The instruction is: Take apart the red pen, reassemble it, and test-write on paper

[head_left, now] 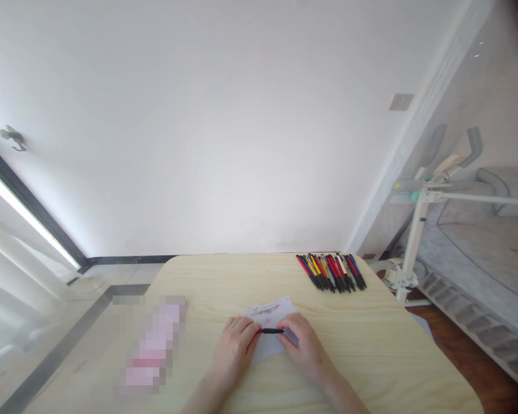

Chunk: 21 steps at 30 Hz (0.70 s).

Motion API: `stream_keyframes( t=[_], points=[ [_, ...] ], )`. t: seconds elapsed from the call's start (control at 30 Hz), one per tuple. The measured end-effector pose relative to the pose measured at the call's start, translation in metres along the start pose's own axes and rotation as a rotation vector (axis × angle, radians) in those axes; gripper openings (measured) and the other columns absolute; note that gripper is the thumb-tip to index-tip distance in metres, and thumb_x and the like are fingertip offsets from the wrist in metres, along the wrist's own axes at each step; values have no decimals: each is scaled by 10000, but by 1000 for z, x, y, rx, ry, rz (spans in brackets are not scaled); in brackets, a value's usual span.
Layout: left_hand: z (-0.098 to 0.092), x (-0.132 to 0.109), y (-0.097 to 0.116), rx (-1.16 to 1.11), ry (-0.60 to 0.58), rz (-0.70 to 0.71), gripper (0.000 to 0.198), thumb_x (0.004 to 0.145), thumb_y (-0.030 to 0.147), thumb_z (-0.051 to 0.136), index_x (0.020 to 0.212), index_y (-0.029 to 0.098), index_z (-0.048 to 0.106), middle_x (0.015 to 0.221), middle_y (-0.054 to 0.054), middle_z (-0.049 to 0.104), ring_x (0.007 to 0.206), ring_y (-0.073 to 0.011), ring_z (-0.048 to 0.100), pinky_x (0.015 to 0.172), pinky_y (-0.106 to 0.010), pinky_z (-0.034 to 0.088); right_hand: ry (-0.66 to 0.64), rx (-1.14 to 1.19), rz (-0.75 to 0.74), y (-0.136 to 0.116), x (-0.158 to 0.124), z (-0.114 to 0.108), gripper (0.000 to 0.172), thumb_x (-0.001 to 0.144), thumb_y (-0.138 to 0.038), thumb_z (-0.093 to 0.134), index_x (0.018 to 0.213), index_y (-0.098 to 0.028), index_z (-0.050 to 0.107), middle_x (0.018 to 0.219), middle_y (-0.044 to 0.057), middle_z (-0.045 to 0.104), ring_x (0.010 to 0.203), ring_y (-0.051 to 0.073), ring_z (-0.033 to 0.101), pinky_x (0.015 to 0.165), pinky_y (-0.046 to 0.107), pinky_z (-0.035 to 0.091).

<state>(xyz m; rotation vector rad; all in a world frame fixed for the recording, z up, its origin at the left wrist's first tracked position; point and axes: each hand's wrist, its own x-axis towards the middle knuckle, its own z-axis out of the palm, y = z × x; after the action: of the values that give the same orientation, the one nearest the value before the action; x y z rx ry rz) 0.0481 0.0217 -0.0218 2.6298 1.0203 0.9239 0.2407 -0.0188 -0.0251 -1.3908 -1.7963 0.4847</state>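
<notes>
A red and black pen (pixel 271 330) lies level between my two hands, above a small white sheet of paper (pixel 270 313) with dark and reddish scribbles. The fingers of my left hand (pixel 237 345) are closed on the pen's red end. At its black end, my right hand (pixel 304 345) pinches the tip between thumb and fingers. Part of the paper is hidden under the hands.
Many-coloured pens (pixel 331 272) lie side by side at the back right of the wooden table (pixel 207 287). A blurred-out pink object (pixel 155 345) is on the left. Behind stands a white wall; a white metal frame (pixel 414 241) is at the right.
</notes>
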Motion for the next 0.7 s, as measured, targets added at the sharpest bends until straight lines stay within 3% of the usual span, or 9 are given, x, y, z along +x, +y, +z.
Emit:
stream_keyframes(
  t=[0.47, 0.7],
  points=[
    [1, 0, 0, -17, 35, 53, 165, 841, 165, 455, 871, 215, 608, 773, -35, 622, 714, -172, 566, 635, -305, 455, -34, -51, -10, -8, -1, -3, 67, 807, -178, 521, 796, -203, 582, 781, 33, 598, 792, 204, 533, 716, 319, 411],
    [1, 0, 1, -19, 22, 21, 140, 834, 168, 467, 831, 213, 599, 765, -28, 616, 714, -173, 561, 644, -309, 462, -39, -66, -42, -7, 0, -3, 133, 829, -159, 477, 755, -196, 581, 771, 40, 594, 804, 202, 528, 741, 325, 407]
  ],
)
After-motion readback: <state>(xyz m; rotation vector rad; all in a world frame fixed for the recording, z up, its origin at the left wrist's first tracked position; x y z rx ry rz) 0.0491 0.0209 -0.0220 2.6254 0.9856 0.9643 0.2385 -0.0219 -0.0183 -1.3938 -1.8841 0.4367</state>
